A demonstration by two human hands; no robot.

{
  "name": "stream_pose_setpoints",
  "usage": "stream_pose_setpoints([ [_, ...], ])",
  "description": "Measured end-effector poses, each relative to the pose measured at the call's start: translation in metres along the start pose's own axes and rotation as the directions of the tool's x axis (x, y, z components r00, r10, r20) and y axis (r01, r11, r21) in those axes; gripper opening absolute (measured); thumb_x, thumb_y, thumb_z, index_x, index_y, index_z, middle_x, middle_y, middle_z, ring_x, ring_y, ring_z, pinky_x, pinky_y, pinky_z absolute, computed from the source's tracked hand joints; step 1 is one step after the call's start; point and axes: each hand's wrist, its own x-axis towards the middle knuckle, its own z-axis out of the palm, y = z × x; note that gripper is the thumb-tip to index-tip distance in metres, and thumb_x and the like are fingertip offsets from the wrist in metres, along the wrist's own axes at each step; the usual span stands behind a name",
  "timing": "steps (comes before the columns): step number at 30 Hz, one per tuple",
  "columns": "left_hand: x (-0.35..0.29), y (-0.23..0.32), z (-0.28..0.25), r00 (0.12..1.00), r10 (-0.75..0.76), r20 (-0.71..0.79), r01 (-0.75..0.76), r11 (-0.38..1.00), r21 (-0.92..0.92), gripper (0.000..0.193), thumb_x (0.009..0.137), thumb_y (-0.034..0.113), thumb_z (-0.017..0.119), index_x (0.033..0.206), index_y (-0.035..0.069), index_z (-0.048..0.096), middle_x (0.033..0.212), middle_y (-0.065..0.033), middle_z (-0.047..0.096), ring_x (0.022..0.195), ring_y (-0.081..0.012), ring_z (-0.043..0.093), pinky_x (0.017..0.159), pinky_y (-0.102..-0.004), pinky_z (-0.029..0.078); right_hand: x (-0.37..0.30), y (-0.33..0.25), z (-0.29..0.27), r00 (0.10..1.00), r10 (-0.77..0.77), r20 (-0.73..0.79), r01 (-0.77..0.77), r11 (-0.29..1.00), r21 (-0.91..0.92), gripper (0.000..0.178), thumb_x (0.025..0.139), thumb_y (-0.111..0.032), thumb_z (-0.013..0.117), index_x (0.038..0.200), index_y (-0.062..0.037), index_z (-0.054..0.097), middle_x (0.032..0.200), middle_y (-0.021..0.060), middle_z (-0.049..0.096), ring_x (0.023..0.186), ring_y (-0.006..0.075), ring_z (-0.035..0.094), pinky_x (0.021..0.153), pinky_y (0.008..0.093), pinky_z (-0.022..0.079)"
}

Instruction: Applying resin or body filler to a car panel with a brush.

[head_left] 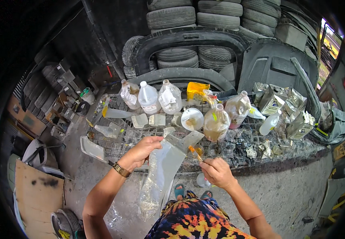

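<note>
My left hand point(144, 151) grips the upper left edge of a long, pale grey moulded panel point(165, 161), which looks like fibreglass. The panel hangs tilted in front of the table, with a rough, speckled lower end and a flange-like piece at the top right. Closed round a thin wooden handle, my right hand point(217, 171) holds a small brush point(196, 153). Its orange-stained tip is at the panel's upper right edge; whether it touches cannot be made out. Beyond the panel, a white tub point(192, 119) with brownish contents stands beside a jug of amber liquid point(216, 124).
Several plastic jugs point(149, 98), metal cans point(274, 100) and a white squeeze bottle point(270, 122) crowd the stained table point(236, 149). Moulded pieces point(93, 149) lie at its left. Tyres point(171, 18) and a dark hood-like panel point(280, 65) stand behind. Cardboard point(39, 191) leans at left.
</note>
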Motion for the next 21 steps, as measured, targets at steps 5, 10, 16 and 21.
stream_pose_setpoints([
  [5, -0.004, 0.003, 0.005, 1.000, 0.011, -0.003, -0.010, 0.998, 0.068, 0.049, 0.085, 0.010, 0.055, 0.131, -0.006, 0.045, 0.090, -0.0039, 0.062, 0.067, -0.0065, 0.058, 0.050, -0.0222, 0.046, -0.009, -0.003, -0.007, 0.991, 0.016, 0.135, -0.019, 1.000, 0.021, 0.032, 0.070, -0.002, 0.070, 0.100, -0.0073, 0.062, 0.091, 0.0057, 0.060, 0.068, 0.0224, 0.055, 0.058, 0.0342, 0.043],
  [10, 0.000, 0.000, 0.004, 0.999, 0.032, 0.020, -0.032, 0.999, 0.033, 0.048, 0.086, 0.011, 0.054, 0.130, -0.007, 0.044, 0.087, -0.0045, 0.062, 0.056, -0.0066, 0.057, 0.038, -0.0232, 0.042, -0.003, -0.007, -0.026, 0.977, 0.016, 0.213, -0.024, 0.999, 0.038, 0.031, 0.074, -0.008, 0.069, 0.103, -0.0076, 0.059, 0.090, 0.0038, 0.056, 0.076, 0.0209, 0.054, 0.066, 0.0321, 0.043],
  [16, 0.000, 0.006, 0.010, 0.998, 0.019, 0.053, -0.022, 0.998, 0.054, 0.050, 0.087, 0.012, 0.054, 0.132, -0.007, 0.042, 0.085, -0.0055, 0.062, 0.051, -0.0079, 0.055, 0.035, -0.0253, 0.042, 0.018, -0.002, -0.019, 0.971, -0.047, 0.235, 0.038, 0.998, 0.043, 0.029, 0.070, -0.006, 0.069, 0.098, -0.0071, 0.061, 0.089, 0.0052, 0.059, 0.070, 0.0230, 0.055, 0.061, 0.0347, 0.044],
  [21, 0.006, -0.002, 0.005, 0.999, 0.040, 0.022, -0.041, 0.996, 0.083, 0.054, 0.087, 0.013, 0.054, 0.135, -0.007, 0.039, 0.084, -0.0066, 0.061, 0.048, -0.0094, 0.053, 0.034, -0.0260, 0.042, 0.015, -0.002, -0.032, 0.958, -0.011, 0.286, -0.010, 0.997, 0.072, 0.028, 0.071, -0.006, 0.068, 0.098, -0.0071, 0.060, 0.089, 0.0049, 0.058, 0.072, 0.0223, 0.057, 0.062, 0.0350, 0.046],
])
